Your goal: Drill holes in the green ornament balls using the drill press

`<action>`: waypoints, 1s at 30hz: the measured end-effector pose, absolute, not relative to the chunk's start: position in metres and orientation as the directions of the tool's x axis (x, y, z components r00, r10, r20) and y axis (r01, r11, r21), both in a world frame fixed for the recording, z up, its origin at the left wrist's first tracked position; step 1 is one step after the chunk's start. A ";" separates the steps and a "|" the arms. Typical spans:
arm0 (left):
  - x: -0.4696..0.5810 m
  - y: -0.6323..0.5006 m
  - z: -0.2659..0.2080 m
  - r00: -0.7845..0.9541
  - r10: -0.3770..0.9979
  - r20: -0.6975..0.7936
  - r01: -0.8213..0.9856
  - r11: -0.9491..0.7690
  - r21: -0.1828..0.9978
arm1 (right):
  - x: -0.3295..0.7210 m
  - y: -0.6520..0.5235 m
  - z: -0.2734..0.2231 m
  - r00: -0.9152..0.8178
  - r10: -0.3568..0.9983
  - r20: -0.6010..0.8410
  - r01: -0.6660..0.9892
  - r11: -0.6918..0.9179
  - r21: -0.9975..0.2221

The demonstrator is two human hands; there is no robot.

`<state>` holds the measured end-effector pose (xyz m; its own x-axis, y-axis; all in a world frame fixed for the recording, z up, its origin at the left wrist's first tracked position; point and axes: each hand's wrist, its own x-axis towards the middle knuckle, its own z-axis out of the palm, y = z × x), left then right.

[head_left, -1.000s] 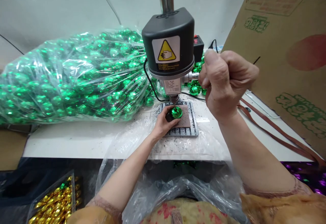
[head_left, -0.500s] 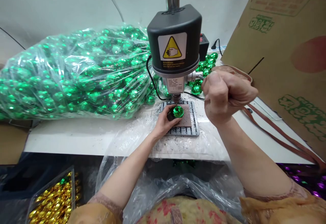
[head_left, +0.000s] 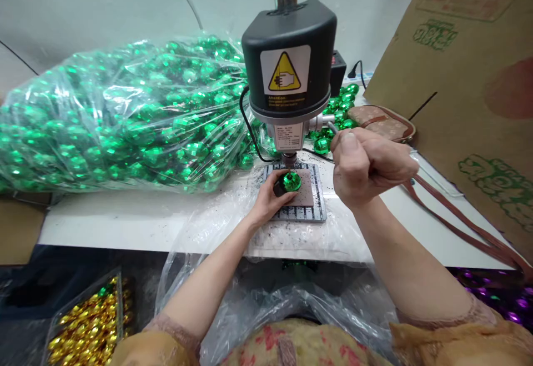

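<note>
My left hand (head_left: 268, 200) pinches a shiny green faceted ball (head_left: 292, 183) between thumb and fingers. A dark hole or spot shows in the ball's top. It sits on a small brownish board (head_left: 307, 196) laid on the slotted metal base (head_left: 320, 210) of a bench drill press (head_left: 287, 60). Directly above the ball is the drill chuck (head_left: 288, 158); whether the bit touches the ball I cannot tell. My right hand (head_left: 370, 163) is closed in a fist around the feed lever (head_left: 332, 127) at the drill's right side, hiding most of it.
A big clear bag of green balls (head_left: 125, 121) fills the table's left side. Loose green balls (head_left: 343, 102), a brown handbag (head_left: 381, 121) and a large cardboard box (head_left: 466, 94) stand right. Dark shavings surround the base. Gold balls (head_left: 85, 321) are in a container below left.
The view has shifted slightly, and more of the handbag shows behind my right fist. The dark spot on the ball's top is plainer. Both hands keep their grips.
</note>
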<state>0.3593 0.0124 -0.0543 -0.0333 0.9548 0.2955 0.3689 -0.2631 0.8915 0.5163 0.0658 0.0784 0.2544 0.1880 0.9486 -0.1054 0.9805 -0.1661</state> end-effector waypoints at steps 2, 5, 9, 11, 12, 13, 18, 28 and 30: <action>0.360 0.012 -0.054 -0.036 0.953 0.301 0.372 -0.267 0.889 | 0.517 0.066 0.077 0.251 0.181 0.951 -0.094 0.982 -0.162; 0.360 0.012 -0.054 -0.042 0.948 0.314 0.364 -0.278 0.889 | 0.517 0.068 0.070 0.248 0.143 0.958 -0.100 0.987 -0.122; 0.360 0.012 -0.055 -0.038 0.943 0.329 0.365 -0.294 0.883 | 0.520 0.068 0.063 0.212 0.089 0.973 -0.131 0.989 -0.062; 0.360 0.012 -0.056 -0.042 0.942 0.334 0.379 -0.295 0.877 | 0.521 0.064 0.070 0.188 0.143 0.972 -0.108 0.986 -0.124; 0.361 0.013 -0.056 -0.047 0.942 0.333 0.384 -0.291 0.876 | 0.521 0.063 0.076 0.185 0.205 0.961 -0.094 0.977 -0.191; 0.361 0.013 -0.056 -0.054 0.943 0.329 0.388 -0.284 0.877 | 0.521 0.061 0.085 0.189 0.279 0.942 -0.081 0.960 -0.268; 0.367 0.003 -0.049 -0.208 0.917 0.341 0.460 -0.216 0.861 | 0.516 0.066 0.130 0.227 0.486 0.844 -0.184 0.872 -0.453; 0.385 -0.131 -0.053 0.498 0.734 0.462 0.697 -0.656 0.290 | 0.515 0.071 0.130 0.233 0.525 0.818 -0.233 0.847 -0.478; 0.384 -0.150 -0.062 0.611 0.702 0.366 0.709 -0.691 0.143 | 0.515 0.071 0.131 0.226 0.533 0.815 -0.234 0.842 -0.485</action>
<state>0.3839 -0.1500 -0.0620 0.6107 0.7023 0.3659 0.7088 -0.6908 0.1429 0.5151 0.0713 0.1306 0.2260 0.5328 0.8155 -0.2343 0.8423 -0.4854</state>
